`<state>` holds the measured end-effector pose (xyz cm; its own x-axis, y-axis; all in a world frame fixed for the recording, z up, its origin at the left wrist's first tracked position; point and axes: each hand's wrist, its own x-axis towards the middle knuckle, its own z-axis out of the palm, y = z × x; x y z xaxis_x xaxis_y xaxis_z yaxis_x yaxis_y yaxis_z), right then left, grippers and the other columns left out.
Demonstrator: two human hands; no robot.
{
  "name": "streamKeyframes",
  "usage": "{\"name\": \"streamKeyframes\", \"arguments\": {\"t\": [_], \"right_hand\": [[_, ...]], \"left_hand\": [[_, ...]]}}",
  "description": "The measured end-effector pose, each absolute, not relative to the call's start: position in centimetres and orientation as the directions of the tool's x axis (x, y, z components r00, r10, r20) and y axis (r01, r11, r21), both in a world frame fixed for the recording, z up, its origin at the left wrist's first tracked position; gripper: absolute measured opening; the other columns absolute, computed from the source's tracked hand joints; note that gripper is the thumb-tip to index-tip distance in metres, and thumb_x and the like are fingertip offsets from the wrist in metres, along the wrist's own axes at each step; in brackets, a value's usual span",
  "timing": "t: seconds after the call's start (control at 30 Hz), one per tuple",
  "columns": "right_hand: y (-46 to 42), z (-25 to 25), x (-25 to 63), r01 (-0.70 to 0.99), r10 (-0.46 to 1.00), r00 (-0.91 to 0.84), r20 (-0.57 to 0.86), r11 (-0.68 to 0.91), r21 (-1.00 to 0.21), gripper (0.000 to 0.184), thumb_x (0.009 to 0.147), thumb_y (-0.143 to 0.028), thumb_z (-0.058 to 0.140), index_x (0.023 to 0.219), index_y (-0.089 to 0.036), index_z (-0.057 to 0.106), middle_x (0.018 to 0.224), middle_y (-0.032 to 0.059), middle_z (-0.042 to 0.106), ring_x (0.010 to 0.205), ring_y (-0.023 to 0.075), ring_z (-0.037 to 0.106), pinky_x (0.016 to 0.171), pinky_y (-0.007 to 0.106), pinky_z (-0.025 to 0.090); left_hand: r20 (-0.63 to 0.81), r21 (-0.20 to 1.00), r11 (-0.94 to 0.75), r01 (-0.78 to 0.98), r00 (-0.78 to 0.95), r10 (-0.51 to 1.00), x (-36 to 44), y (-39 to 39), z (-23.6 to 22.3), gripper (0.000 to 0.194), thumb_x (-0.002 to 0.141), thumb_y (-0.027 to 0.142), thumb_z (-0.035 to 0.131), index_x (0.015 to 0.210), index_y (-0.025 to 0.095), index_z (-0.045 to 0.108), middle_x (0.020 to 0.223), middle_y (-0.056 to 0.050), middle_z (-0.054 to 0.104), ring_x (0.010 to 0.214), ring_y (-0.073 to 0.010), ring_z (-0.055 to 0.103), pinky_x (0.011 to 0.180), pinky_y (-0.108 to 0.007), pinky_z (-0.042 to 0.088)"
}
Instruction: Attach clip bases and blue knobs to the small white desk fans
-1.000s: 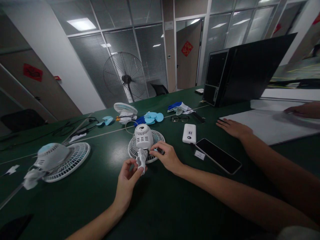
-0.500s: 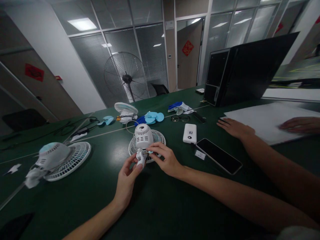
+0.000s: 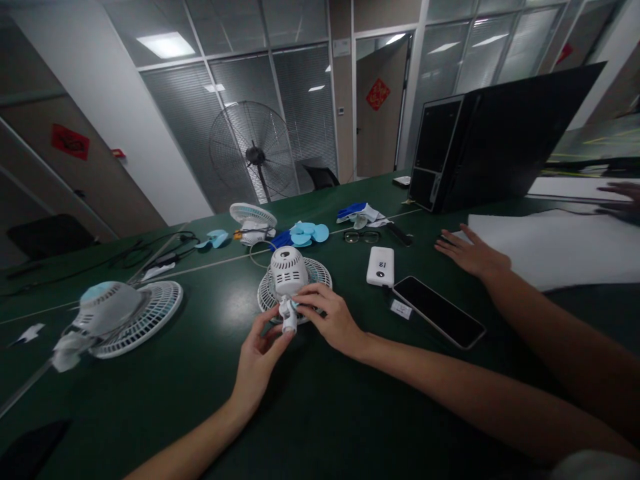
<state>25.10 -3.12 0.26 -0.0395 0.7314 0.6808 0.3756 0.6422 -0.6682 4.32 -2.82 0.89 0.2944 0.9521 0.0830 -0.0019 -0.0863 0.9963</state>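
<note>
A small white desk fan [image 3: 289, 272] lies grille-down on the green table, its rounded motor housing facing up. My left hand [image 3: 260, 350] is closed on the fan's white neck piece [image 3: 289, 321], thumb and fingers on its lower end. From the right, my right hand [image 3: 333, 321] pinches close against the joint between neck and housing. A bit of light blue shows at its fingertips, too small and covered to name.
Left lies another white fan [image 3: 110, 313]; a third fan [image 3: 253, 223] stands behind, near light-blue fan blades [image 3: 309, 233]. Right are a power bank [image 3: 381, 265], phone [image 3: 439, 312] and glasses [image 3: 361, 237]. Another person's hand [image 3: 473, 252] rests by white paper [image 3: 560, 247].
The neck piece has turned more upright in my left hand. My right fingers stay at the joint. On the right, the other person's far hand has moved away and the paper has shifted.
</note>
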Motion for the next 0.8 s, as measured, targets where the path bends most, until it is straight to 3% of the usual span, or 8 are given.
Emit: {"name": "streamKeyframes", "arguments": {"t": [0.17,0.3,0.37,0.47,0.6,0.7,0.8], "right_hand": [[-3.3,0.1,25.2,0.363,0.728,-0.173,0.663,0.673,-0.644,0.032,0.106,-0.022,0.057,0.133,-0.029,0.070,0.118,0.0058,0.068,0.108,0.0200,0.068,0.098,0.039,0.058],[-2.9,-0.5,25.2,0.324,0.791,-0.120,0.599,0.602,-0.730,0.027,0.103,-0.023,0.062,0.127,-0.026,0.073,0.106,0.0044,0.071,0.096,0.0189,0.069,0.092,0.038,0.060],[-2.7,-0.6,25.0,0.294,0.808,-0.136,0.573,0.585,-0.756,0.028,0.102,-0.022,0.064,0.129,-0.025,0.071,0.104,0.0032,0.074,0.088,0.0165,0.071,0.086,0.034,0.062],[-2.7,-0.6,24.8,0.262,0.816,-0.182,0.549,0.579,-0.772,0.032,0.101,-0.020,0.065,0.133,-0.023,0.067,0.098,0.0014,0.076,0.079,0.0142,0.073,0.079,0.030,0.064],[-3.2,0.0,25.0,0.294,0.792,-0.191,0.580,0.610,-0.736,0.041,0.100,-0.014,0.062,0.139,-0.027,0.063,0.116,0.0043,0.073,0.101,0.0182,0.072,0.091,0.036,0.063],[-3.6,0.3,25.1,0.391,0.708,-0.244,0.662,0.697,-0.601,0.048,0.103,-0.009,0.053,0.146,-0.029,0.057,0.132,0.0071,0.066,0.121,0.0211,0.065,0.105,0.043,0.058],[-3.6,0.2,25.2,0.462,0.650,-0.307,0.695,0.740,-0.489,0.048,0.105,-0.009,0.050,0.148,-0.027,0.055,0.136,0.0083,0.065,0.125,0.0227,0.064,0.108,0.045,0.057]], "left_hand": [[0.170,0.975,-0.201,0.096,0.259,0.951,4.0,-2.4,0.8,0.042,0.090,0.046,0.074,0.124,0.020,0.068,0.124,-0.010,0.070,0.109,-0.0295,0.071,0.097,-0.041,0.057],[0.233,0.951,-0.281,0.131,0.295,0.927,3.9,-1.4,0.6,0.058,0.087,0.038,0.078,0.139,0.025,0.055,0.113,-0.007,0.070,0.097,-0.0269,0.073,0.085,-0.039,0.060],[0.248,0.933,-0.321,0.161,0.359,0.900,4.0,-0.8,0.6,0.061,0.088,0.036,0.077,0.143,0.026,0.054,0.114,-0.007,0.071,0.099,-0.0274,0.073,0.088,-0.040,0.059],[0.234,0.915,-0.349,0.203,0.440,0.867,4.0,-0.2,0.6,0.044,0.093,0.039,0.071,0.134,0.024,0.064,0.120,-0.009,0.073,0.105,-0.0292,0.071,0.094,-0.040,0.055],[0.241,0.903,-0.367,0.225,0.442,0.864,3.8,0.0,0.8,0.039,0.097,0.041,0.065,0.133,0.024,0.065,0.113,-0.007,0.074,0.099,-0.0279,0.070,0.089,-0.037,0.052],[0.227,0.918,-0.341,0.200,0.440,0.869,3.7,-0.1,0.9,0.041,0.096,0.042,0.067,0.133,0.024,0.066,0.105,-0.006,0.074,0.089,-0.0262,0.068,0.081,-0.034,0.052],[0.199,0.938,-0.300,0.176,0.434,0.878,3.6,-0.2,1.0,0.042,0.093,0.044,0.071,0.129,0.023,0.069,0.091,-0.005,0.073,0.074,-0.0240,0.064,0.068,-0.031,0.050]]}}
